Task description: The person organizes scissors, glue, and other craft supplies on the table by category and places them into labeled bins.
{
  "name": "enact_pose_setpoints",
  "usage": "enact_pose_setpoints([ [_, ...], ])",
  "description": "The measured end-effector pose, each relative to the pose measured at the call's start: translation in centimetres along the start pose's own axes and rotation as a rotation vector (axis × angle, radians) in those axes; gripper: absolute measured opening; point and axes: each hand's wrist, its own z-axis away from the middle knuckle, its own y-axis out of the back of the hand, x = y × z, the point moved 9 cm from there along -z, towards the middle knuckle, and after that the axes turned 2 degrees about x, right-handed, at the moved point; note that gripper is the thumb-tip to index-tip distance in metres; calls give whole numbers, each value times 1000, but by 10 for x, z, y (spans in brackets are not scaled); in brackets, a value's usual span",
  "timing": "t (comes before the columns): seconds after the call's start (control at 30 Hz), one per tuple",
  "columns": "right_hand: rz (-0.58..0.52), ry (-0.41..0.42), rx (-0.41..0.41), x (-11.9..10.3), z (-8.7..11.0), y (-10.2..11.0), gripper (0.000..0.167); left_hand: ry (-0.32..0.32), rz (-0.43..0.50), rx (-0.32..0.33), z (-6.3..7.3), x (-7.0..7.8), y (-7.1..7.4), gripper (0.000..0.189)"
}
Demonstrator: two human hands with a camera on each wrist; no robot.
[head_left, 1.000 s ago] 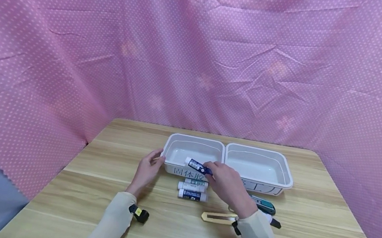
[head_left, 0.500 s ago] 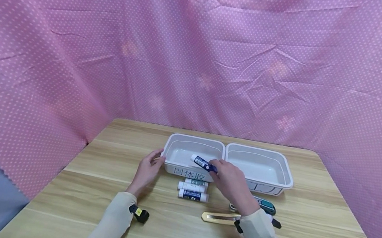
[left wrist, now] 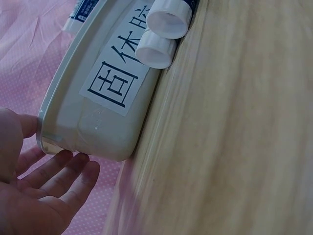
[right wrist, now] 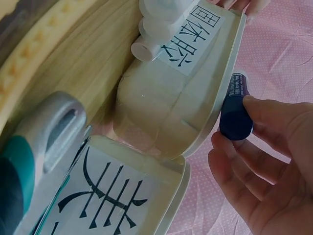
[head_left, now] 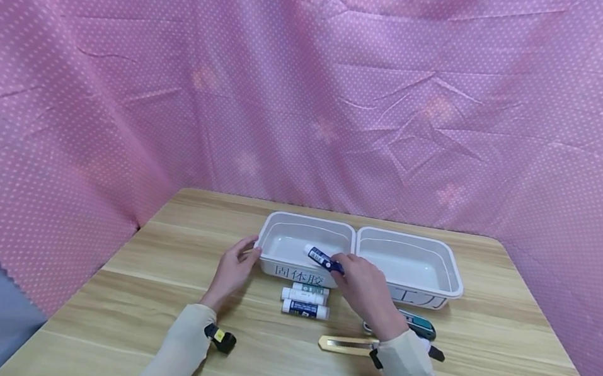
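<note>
My right hand [head_left: 365, 287] pinches a dark blue glue stick [head_left: 321, 258] with a white end, held tilted over the left white bin [head_left: 309, 219]. In the right wrist view, thumb and fingers grip the blue end of that glue stick [right wrist: 236, 115], close by the bin's rim. My left hand [head_left: 231, 272] touches the left end of the same bin. The left wrist view shows its fingers [left wrist: 73, 183] fairly straight against the bin's outer wall [left wrist: 105, 132]. In front of the bin lie a green-labelled glue stick [head_left: 311, 289], a white one [head_left: 303, 296] and a blue-labelled one [head_left: 304, 309].
A second white bin [head_left: 444, 252] with a lettered front stands against the first on the right. Under and beside my right wrist lie a yellow utility knife [head_left: 345, 345], a teal one [head_left: 420, 326] and a partly hidden black-ended one [head_left: 436, 353]. A pink curtain [head_left: 314, 88] hangs behind the table.
My right hand has shifted slightly right with the glue stick, which stays over the left bin, and now barely moves. My left hand has kept its place.
</note>
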Motion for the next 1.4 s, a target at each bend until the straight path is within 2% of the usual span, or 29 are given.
enact_pose_setpoints([
  [0.67, -7, -40, 45, 9, 0, 1, 20, -7, -12, 4, 2, -2, 1, 45],
  [0.9, -26, -15, 94, 7, 3, 4, 16, -13, -10, 6, 2, -3, 1, 45],
  [0.97, -31, -10, 103, 7, 3, 5, 15, -12, -12, 2, 5, 2, 1, 45],
  [1.4, -41, -2, 52, 6, 4, 2, 26, 21, -34, -8, 4, -6, 0, 47],
])
